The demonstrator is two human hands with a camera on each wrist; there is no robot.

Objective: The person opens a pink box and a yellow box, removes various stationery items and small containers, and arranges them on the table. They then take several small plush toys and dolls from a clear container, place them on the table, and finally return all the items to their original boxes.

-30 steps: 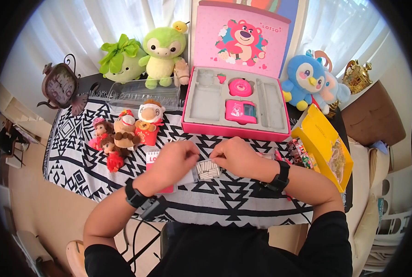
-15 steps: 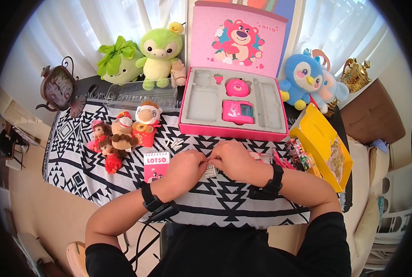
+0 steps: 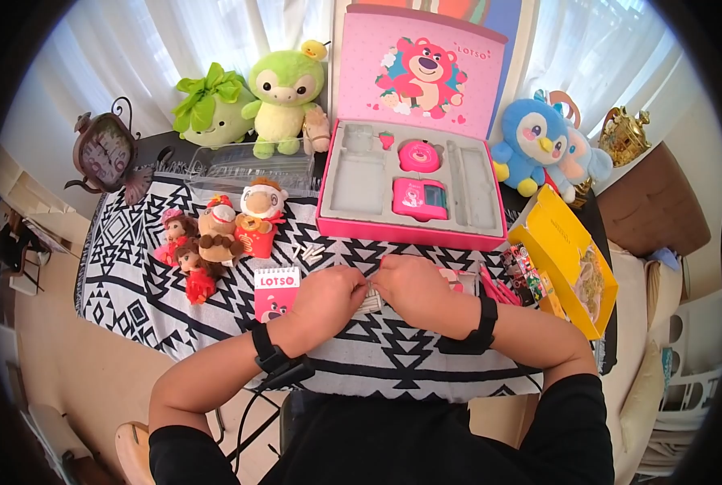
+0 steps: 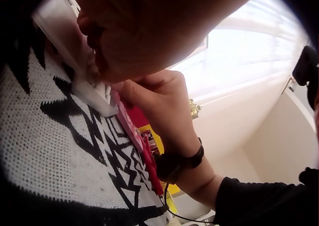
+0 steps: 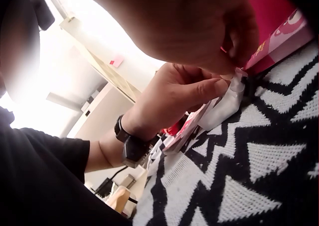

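Observation:
Both hands meet over a small clear plastic bag [image 5: 222, 109] holding several short white sticks [image 3: 369, 304]. My left hand [image 3: 329, 301] pinches the bag's edge between thumb and finger, plainest in the right wrist view. Close beside it, my right hand [image 3: 418, 295] has its fingertips curled at the same edge and grips the plastic there; the hand itself partly hides this spot. Beyond the left hand, several loose white sticks [image 3: 309, 254] lie on the patterned cloth [image 3: 409, 347]. A spiral LOTSO notepad [image 3: 276, 283] rests to the left, partly under the forearm.
Behind the hands stands an open pink gift box [image 3: 413, 230] with pink items in its grey insert. Small dolls [image 3: 191, 267] and plush toys [image 3: 260, 218] sit at left. Pink pens [image 3: 497, 287] and an open yellow box [image 3: 559, 230] lie at right.
The hands have drawn together over the bag from a small gap. My left hand and forearm have shifted right and slightly down, uncovering the notepad and loose sticks.

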